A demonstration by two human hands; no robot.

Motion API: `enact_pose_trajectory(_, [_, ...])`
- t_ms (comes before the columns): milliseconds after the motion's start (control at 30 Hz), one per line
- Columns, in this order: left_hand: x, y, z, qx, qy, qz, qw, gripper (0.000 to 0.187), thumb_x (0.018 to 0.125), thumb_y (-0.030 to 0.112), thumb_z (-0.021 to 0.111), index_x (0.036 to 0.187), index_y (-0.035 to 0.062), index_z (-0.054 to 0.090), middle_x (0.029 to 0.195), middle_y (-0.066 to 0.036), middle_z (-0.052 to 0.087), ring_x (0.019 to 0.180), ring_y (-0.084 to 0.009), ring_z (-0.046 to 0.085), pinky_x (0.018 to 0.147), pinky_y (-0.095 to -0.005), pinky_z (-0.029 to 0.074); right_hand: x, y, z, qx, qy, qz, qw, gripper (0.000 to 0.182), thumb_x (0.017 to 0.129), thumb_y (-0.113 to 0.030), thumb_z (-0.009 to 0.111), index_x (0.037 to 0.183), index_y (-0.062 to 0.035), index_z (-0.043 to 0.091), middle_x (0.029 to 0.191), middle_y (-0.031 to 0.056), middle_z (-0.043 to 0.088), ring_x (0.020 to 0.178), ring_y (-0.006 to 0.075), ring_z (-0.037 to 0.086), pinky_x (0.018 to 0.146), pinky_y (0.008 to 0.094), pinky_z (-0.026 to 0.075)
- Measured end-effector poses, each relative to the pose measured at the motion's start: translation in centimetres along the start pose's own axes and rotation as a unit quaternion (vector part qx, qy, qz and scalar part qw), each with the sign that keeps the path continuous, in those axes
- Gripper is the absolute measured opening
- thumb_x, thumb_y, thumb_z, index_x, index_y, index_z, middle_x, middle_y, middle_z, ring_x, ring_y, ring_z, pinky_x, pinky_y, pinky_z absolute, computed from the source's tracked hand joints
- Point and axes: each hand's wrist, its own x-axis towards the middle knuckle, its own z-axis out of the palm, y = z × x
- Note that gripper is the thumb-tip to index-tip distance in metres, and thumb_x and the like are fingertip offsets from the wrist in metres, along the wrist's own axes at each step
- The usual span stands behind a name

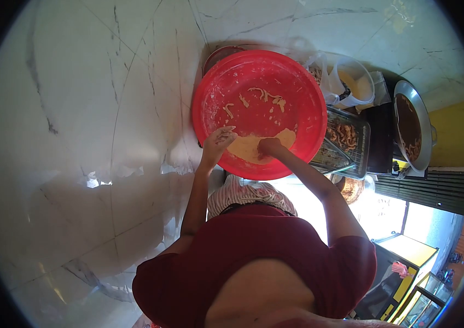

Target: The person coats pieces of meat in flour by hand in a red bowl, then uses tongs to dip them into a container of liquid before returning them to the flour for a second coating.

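Observation:
A large red basin (311,112) stands in front of me, its inner wall smeared with white. Pale yellowish flour (245,148) is heaped in the part nearest me. Several flour-coated strips (278,103) lie scattered on the far side. My left hand (220,142) is over the basin's left rim, fingers stretched out and dusted with flour, holding nothing that I can see. Down in the flour is my right hand (269,146), its fingers bent downward and partly buried. Whether it grips anything is hidden.
To the right, a wire-racked tray (364,147) carries browned fried pieces (342,135) and metal tongs (340,169). Behind it stands a white tub (364,82) of yellowish contents. Further right is a wide pan (424,123) of dark oil with frying pieces. A marbled wall (79,109) closes the left.

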Motion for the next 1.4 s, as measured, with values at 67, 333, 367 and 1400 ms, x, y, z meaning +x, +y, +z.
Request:
enact_pose_trajectory(67, [-0.1, 0.2, 0.3, -0.011, -0.005, 0.002, 1.0, 0.035, 0.083, 0.018, 0.064, 0.113, 0.0005, 0.056, 0.095, -0.005, 0.063, 0.09, -0.0105, 0.058, 0.081, -0.0231, 0.045, -0.2, 0.2, 0.0, 0.005, 0.011, -0.028, 1.0, 0.041, 0.055, -0.041, 0.078, 0.085, -0.015, 0.069, 0.086, 0.0045, 0.067, 0.082, 0.0236, 0.064, 0.067, 0.0367, 0.049])
enact_pose_trajectory(333, [-0.2, -0.4, 1.0, -0.005, -0.023, 0.012, 1.0, 0.035, 0.084, 0.019, 0.062, 0.113, 0.0006, 0.056, 0.101, -0.007, 0.063, 0.094, -0.0119, 0.058, 0.084, -0.0257, 0.044, -2.3, 2.5, -3.2, 0.157, 0.042, -0.094, 0.982, 0.026, 0.069, -0.031, 0.072, 0.088, -0.0134, 0.07, 0.079, 0.0043, 0.068, 0.077, 0.0195, 0.064, 0.068, 0.0343, 0.048])
enact_pose_trajectory(367, [0.0, -0.7, 1.1, 0.012, -0.023, 0.015, 1.0, 0.036, 0.084, 0.02, 0.062, 0.113, 0.0006, 0.056, 0.103, -0.007, 0.063, 0.094, -0.0124, 0.058, 0.085, -0.0263, 0.044, -3.0, 2.8, -4.1, 0.219, 0.042, -0.142, 0.964, 0.024, 0.072, -0.029, 0.07, 0.089, -0.0114, 0.07, 0.077, 0.0048, 0.068, 0.076, 0.018, 0.063, 0.068, 0.0333, 0.048])
enact_pose_trajectory(1400, [-0.2, 4.1, 5.1, -0.002, -0.054, 0.11, 0.992, 0.022, 0.086, 0.02, 0.06, 0.091, -0.0008, 0.066, 0.087, -0.008, 0.065, 0.082, -0.0127, 0.059, 0.078, -0.0253, 0.044, -12.0, -3.6, -11.3, 0.662, 0.155, -0.301, 0.669, 0.025, 0.087, -0.022, 0.058, 0.102, -0.0027, 0.063, 0.101, 0.0048, 0.056, 0.088, 0.012, 0.055, 0.076, 0.0278, 0.045])
